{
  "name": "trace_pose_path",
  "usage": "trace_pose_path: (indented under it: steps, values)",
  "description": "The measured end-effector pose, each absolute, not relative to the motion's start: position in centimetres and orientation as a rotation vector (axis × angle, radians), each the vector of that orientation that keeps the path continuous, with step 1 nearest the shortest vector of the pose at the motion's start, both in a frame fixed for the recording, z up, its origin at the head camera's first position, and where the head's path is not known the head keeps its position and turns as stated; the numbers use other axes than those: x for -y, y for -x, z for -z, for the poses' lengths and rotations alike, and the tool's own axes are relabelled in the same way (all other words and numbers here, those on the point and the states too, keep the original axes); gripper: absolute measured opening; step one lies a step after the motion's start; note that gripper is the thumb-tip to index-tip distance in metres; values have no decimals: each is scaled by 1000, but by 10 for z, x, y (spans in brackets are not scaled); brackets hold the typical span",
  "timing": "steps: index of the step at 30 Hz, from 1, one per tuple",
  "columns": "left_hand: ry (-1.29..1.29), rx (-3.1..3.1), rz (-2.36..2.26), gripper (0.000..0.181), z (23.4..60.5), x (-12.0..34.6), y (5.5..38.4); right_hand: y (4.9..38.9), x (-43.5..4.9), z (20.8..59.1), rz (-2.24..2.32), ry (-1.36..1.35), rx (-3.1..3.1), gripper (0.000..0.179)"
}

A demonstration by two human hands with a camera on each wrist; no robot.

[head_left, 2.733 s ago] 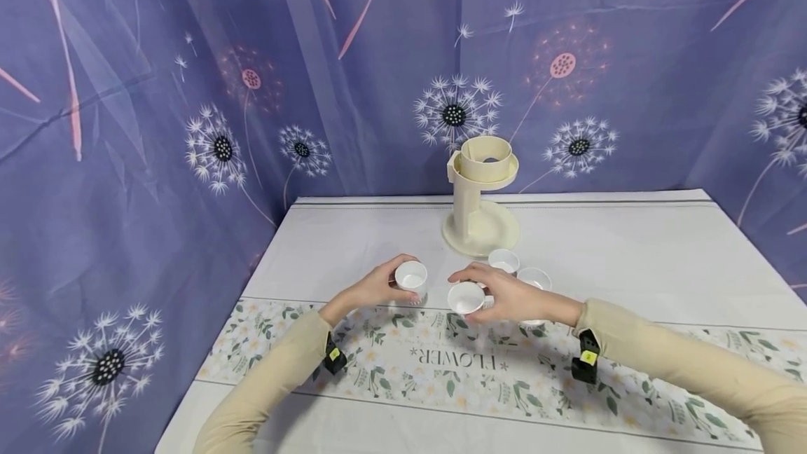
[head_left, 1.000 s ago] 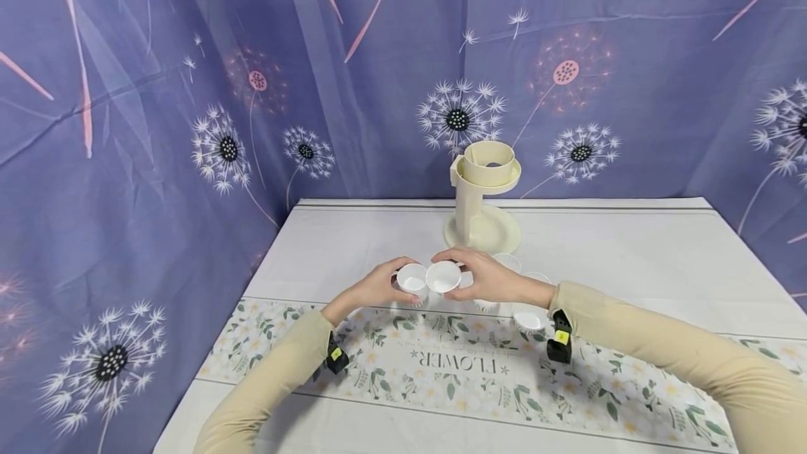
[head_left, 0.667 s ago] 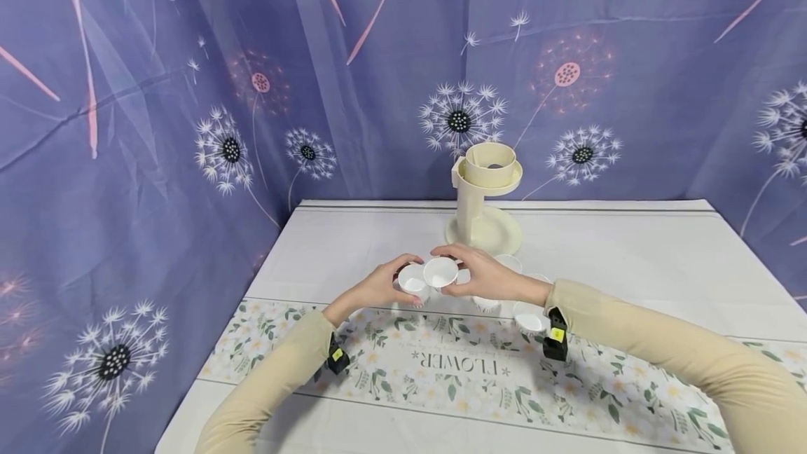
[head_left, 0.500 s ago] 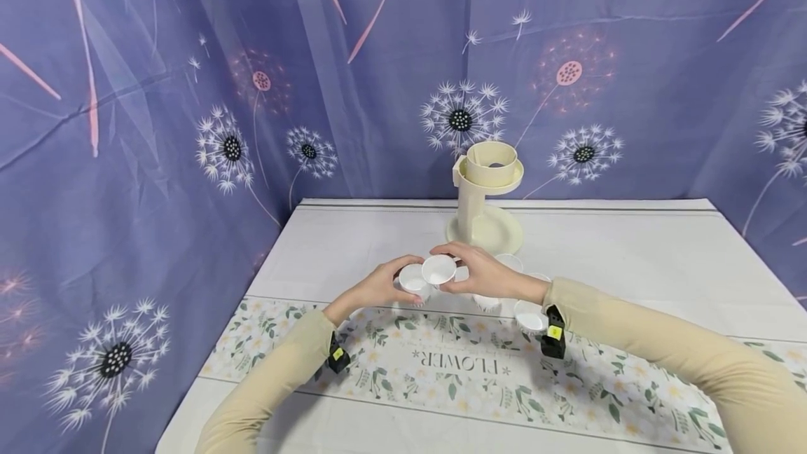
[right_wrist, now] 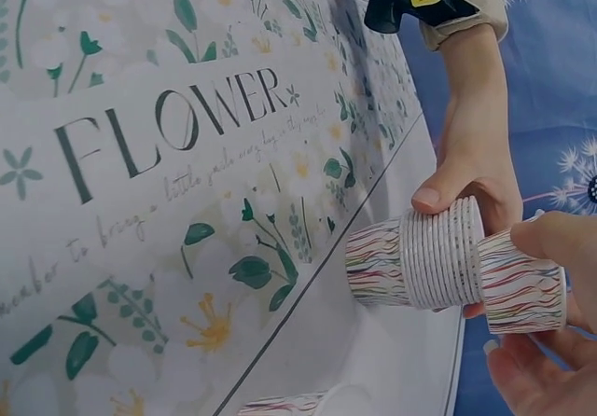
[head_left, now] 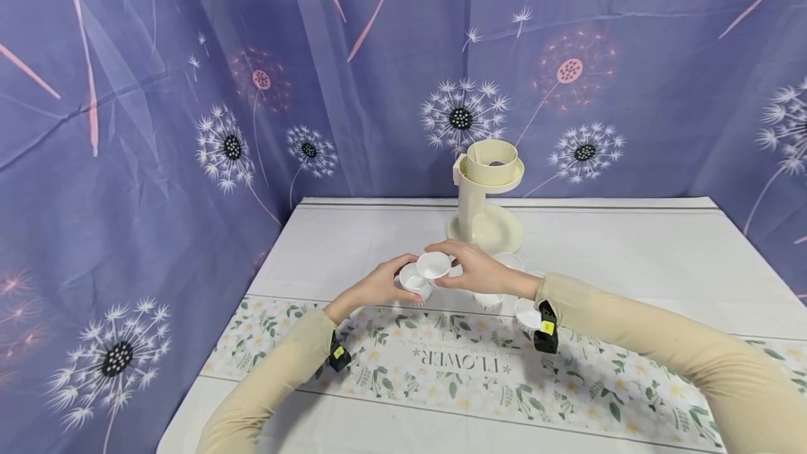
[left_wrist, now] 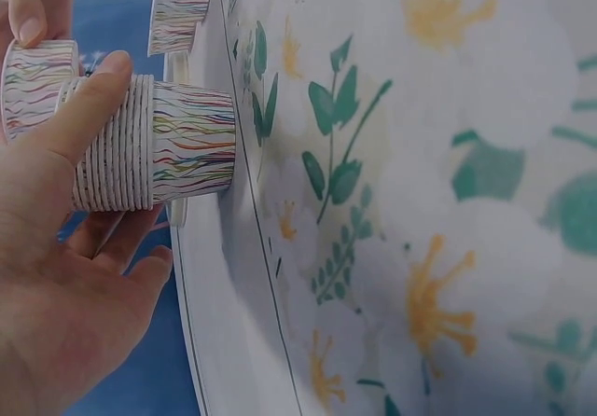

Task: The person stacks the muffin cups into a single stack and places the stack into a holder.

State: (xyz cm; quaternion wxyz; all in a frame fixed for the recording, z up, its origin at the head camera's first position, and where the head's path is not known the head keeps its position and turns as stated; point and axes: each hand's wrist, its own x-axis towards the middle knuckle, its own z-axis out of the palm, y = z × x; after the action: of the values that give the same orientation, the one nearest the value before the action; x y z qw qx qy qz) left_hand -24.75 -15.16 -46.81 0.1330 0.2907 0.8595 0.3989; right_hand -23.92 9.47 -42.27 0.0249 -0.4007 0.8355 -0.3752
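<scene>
1. Stack of cups [head_left: 412, 280]: paper cups nested one in another, white inside, striped with coloured wavy lines outside. It stands upright on the counter [head_left: 353, 244], at the far edge of the flowered band of the cloth. My left hand [head_left: 378, 286] is wrapped about it, thumb on the ribbed rims, fingers curled round the near side; the wrist view shows the same grip on the stack [left_wrist: 154, 144].

2. Single cup [head_left: 433, 265]: same make. My right hand [head_left: 473, 270] pinches it between thumb and fingers, mouth up, just above and slightly right of the stack's mouth, overlapping its rim as seen from above. In the right wrist view the cup [right_wrist: 520, 293] sits with its base at the stack's open top [right_wrist: 420, 259]; whether the two touch I cannot tell.

3. Loose cups [head_left: 504, 279]: same kind, standing on the counter beyond and beneath my right forearm, partly hidden by it.

4. Cup holder [head_left: 488, 191]: cream plastic, round base, upright post, open ring on top. It stands near the back of the counter, well apart from both hands.

5. Tablecloth [head_left: 441, 370]: white, with a floral band bearing the word FLOWER.

6. Backdrop [head_left: 189, 90]: purple cloth printed with dandelions, hung behind and to the left.
</scene>
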Motion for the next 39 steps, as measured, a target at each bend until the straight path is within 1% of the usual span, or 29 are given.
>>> trace_pose_path:
  steps: [3, 12, 27, 34, 39]
  values:
    - [-853, -2489, -1162, 69, 468, 152, 248, 240, -92, 421, 1152, 1254, -2570, 58]
    - [-839, -2480, -1164, 79, 468, 152, 249, 243, -80, 419, 1077, 1303, -2584, 58]
    - [-838, -2444, -1230, 82, 469, 153, 250, 247, -66, 416, 1041, 1327, -2578, 56]
    - [-803, -2465, -1185, 86, 468, 153, 249, 247, -65, 418, 942, 1308, -2584, 61]
    - [-804, -2494, -1142, 84, 469, 154, 249, 246, -66, 419, 856, 1291, -2598, 58]
